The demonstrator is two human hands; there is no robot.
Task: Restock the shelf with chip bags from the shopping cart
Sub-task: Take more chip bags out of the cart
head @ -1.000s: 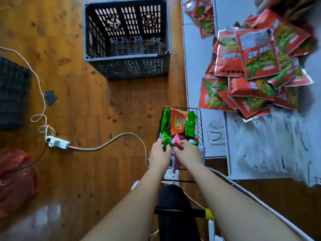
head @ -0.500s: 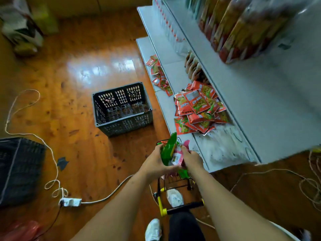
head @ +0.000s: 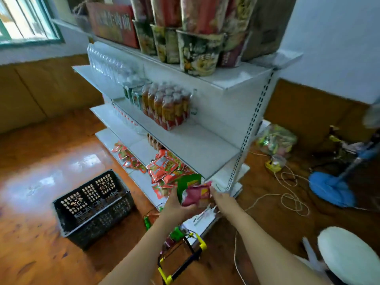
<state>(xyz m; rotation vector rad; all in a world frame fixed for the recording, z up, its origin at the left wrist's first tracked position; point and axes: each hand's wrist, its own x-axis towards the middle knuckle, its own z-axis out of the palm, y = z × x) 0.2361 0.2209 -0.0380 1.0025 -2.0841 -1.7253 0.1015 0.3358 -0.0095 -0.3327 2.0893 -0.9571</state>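
Here your left hand (head: 178, 206) and right hand (head: 221, 199) hold the chip bags (head: 193, 192) between them, fingers curled round the bundle, just before the shelf (head: 205, 155) edge, above the shopping cart (head: 181, 254). They look light, puffy and slick, likely to crush: grip the sealed edges, not the bellies.

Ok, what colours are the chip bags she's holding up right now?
One pink chip bag in front, one green chip bag behind it, seen in the head view.

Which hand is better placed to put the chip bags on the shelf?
Probably the right hand: it is nearest the shelf edge. The left hand supports the chip bags from below.
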